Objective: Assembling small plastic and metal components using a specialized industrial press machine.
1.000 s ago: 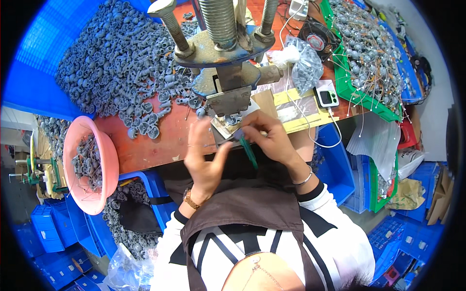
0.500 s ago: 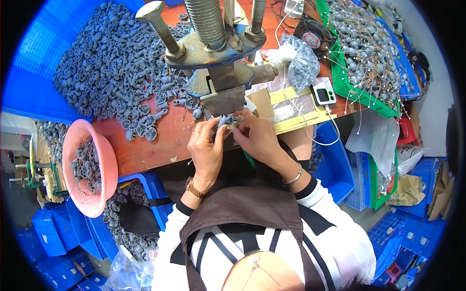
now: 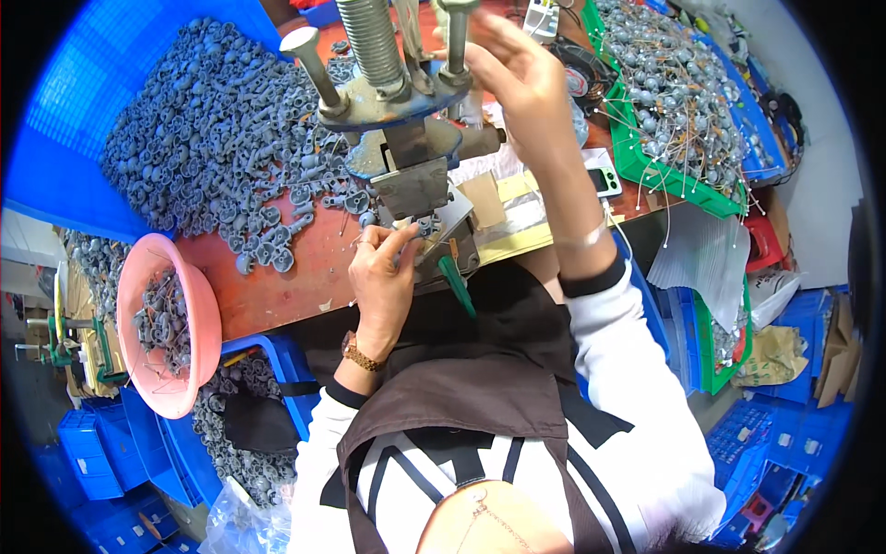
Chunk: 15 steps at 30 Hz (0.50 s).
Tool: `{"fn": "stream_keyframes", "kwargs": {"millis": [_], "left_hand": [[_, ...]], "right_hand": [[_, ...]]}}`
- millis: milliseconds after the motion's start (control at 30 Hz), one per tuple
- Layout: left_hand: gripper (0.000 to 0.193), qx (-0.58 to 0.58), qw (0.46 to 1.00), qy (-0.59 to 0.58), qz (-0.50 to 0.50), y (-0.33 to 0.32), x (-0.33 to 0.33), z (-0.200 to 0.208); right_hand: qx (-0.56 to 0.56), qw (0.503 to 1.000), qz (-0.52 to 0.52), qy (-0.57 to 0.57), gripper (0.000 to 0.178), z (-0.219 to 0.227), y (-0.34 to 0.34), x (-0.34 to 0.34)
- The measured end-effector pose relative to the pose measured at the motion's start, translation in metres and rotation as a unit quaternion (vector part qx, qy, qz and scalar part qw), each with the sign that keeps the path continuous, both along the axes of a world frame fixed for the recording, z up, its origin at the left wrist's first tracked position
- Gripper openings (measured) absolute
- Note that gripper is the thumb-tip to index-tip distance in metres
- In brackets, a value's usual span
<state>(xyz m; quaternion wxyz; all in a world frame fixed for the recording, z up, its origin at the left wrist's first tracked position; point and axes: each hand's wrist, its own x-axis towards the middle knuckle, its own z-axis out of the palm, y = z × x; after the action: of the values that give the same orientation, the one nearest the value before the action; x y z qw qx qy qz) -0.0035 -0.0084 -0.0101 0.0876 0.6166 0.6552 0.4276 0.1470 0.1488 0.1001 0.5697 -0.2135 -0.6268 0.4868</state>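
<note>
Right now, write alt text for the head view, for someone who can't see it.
A person's left hand is at a small grey part under a metal press, the right hand up beside a bolt. A heap of grey parts spills onto a red workbench at left, near a pink basin; a green tray sits at right.

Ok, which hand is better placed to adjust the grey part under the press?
Left, I'd judge: the left hand is right by the grey part, while the right hand is up beside the press.
</note>
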Motion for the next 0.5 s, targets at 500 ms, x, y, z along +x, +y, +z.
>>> {"fn": "stream_keyframes", "kwargs": {"millis": [500], "left_hand": [[0.021,-0.203,0.961,-0.136,-0.127,-0.024,0.0,0.041]], "right_hand": [[0.018,0.978,-0.207,-0.004,0.013,-0.038,0.023,0.053]]}}
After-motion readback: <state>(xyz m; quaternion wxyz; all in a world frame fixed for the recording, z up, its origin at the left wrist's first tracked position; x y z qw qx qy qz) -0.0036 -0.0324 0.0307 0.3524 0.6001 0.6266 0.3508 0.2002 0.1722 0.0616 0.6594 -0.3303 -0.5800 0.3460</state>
